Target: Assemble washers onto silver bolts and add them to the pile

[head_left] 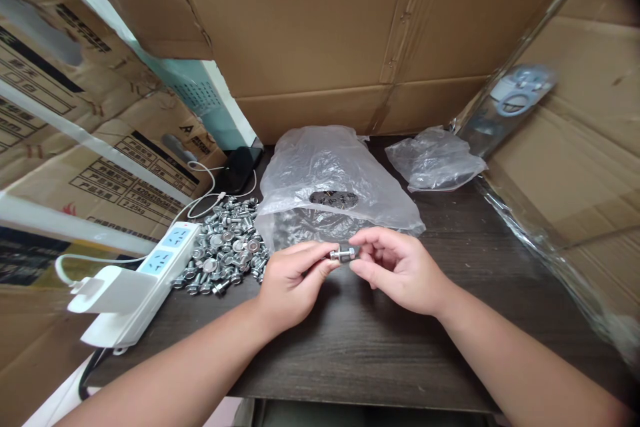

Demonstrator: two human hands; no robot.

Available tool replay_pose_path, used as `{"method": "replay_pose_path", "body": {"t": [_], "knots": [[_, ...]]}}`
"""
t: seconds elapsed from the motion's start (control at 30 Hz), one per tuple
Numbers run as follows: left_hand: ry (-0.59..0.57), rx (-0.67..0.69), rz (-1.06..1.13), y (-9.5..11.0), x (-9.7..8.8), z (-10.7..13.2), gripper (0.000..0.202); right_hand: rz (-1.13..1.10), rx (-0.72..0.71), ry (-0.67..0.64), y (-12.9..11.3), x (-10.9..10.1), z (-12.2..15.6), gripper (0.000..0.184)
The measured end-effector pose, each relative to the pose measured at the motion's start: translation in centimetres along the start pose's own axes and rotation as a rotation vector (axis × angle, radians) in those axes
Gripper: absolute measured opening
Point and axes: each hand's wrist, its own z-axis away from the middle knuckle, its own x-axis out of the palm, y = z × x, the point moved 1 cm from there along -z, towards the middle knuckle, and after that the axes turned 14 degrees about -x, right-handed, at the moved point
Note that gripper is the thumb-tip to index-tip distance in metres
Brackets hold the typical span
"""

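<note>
My left hand (295, 283) and my right hand (400, 267) meet above a dark wood table (350, 353). Between their fingertips is a short zinc-plated bolt with a nut or washer on it (343, 254). My left fingers pinch its shiny end, and my right fingers hold the wider end. Just left of my left hand lies a heap of several flange bolts and washers (220, 250). A clear plastic bag (335, 177) lies directly behind my hands, with dark contents showing through it.
A white power strip (140, 287) lies at the table's left, with a white cable (200, 187) and a black phone (240, 168) behind it. A second plastic bag (433, 159) lies at the back right. Cardboard sheets (350, 20) surround the table.
</note>
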Motion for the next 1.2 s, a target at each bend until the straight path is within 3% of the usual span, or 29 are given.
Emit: {"method": "replay_pose_path", "body": {"t": [0.17, 0.4, 0.8, 1.2], "knots": [[-0.014, -0.011, -0.026, -0.04, -0.02, 0.03, 0.018, 0.051, 0.036, 0.008, 0.15, 0.01, -0.09, 0.015], [-0.006, 0.016, -0.022, -0.13, 0.04, 0.14, 0.017, 0.093, 0.080, -0.072, -0.34, 0.12, -0.47, 0.023], [0.011, 0.010, -0.031, -0.02, 0.04, 0.07, 0.018, 0.004, 0.048, -0.041, -0.03, -0.01, -0.12, 0.032], [-0.007, 0.012, -0.013, -0.06, 0.01, 0.19, 0.019, 0.063, 0.071, -0.054, -0.11, 0.10, -0.24, 0.015]]}}
